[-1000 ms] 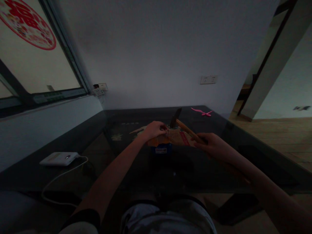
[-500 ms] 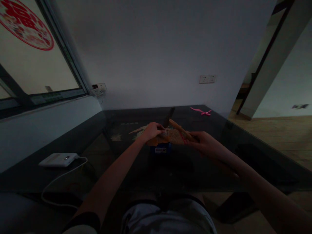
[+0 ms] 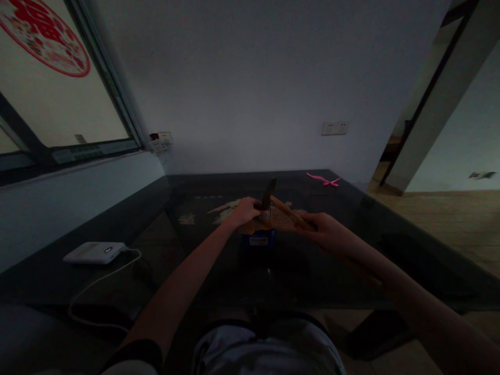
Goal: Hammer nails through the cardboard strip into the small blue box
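Observation:
My right hand is wrapped around the wooden handle of what looks like a hammer. Its dark, narrow head points up and away, close to my left fingers. My left hand is closed in a pinch over a brown, speckled piece; whatever lies between the fingertips is too small and dark to make out. Under the brown piece stands a blue box with a pale label. The dim light blurs the contact between these things.
A white power bank with a white cable lies on the dark glossy table at the left. Toward the back right is a pink ribbon. A wall rises behind the table, with sockets on it.
The hammer's head and handle end have come down slightly toward the brown piece. My left hand has stayed nearly in place, and the view has shifted a little.

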`<state>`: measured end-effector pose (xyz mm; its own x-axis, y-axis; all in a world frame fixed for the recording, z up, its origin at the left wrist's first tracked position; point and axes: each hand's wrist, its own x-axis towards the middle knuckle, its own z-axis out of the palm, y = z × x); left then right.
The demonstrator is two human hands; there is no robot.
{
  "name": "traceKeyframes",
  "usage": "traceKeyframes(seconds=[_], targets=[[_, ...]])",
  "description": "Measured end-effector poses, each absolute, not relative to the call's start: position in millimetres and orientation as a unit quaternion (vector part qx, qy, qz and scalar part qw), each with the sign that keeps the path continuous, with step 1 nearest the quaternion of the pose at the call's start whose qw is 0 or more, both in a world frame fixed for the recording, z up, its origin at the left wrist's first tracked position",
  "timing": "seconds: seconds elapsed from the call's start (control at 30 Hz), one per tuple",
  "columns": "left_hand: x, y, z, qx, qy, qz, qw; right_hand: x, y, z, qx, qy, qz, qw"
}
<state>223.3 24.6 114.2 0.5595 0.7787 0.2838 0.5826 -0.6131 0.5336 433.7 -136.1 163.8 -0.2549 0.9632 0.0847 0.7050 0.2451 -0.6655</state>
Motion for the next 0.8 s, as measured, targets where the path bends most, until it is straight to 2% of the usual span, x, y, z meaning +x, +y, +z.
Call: traceKeyframes(seconds=[0.17, 0.4, 0.8], targets=[[221.3, 25.3, 112.4, 0.859, 0.391, 0.274, 0.186, 433.2, -137.7, 166.0, -0.559, -0.737, 0.270, 0.268], [203.8, 31.8, 97.6, 0.825, 0.367, 0.345, 0.255, 427.5, -139.1, 170.4, -0.565, -0.732, 0.265, 0.273], [207.6, 27.3, 100.7, 0.825, 0.397, 0.324, 0.236, 419.0, -135.0, 165.7, -0.547, -0.748, 0.268, 0.263]])
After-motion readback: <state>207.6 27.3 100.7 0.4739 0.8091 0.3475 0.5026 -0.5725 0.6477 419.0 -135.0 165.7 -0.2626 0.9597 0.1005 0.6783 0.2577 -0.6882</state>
